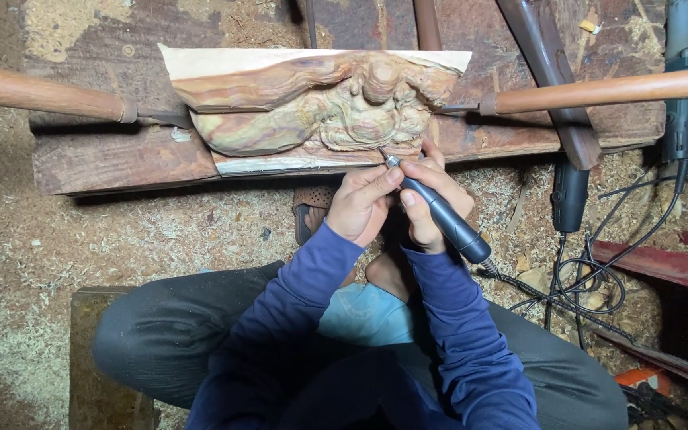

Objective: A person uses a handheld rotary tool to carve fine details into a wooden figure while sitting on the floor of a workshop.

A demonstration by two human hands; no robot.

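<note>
Holding a dark pen-shaped rotary tool [439, 213], the right hand [431, 203] has its grip pressed together around the tool's barrel, fingers wrapped and thumb along the side. The left hand [360, 203] sits just beside it, its grip pinching the tool near the metal tip, forefinger stretched toward the point. That tip touches the lower edge of a carved wood block [320, 107], just below the block's rounded, knotted carving right of its middle.

The carved wood block lies flat on a rough plank [121, 159], which rests on a floor covered in sawdust [161, 231]. Two long wooden handles [607, 90] reach the block from either side, one at its left end, one at its right end. A black cord [567, 295] runs from the tool's rear, away from the block, into a tangle of wires on the floor. A second dark power tool [571, 195] lies right of the block, below the plank's edge, and a grey-green one [682, 103] stands further right. A sandalled foot [312, 211] shows under the hands, below the block.
</note>
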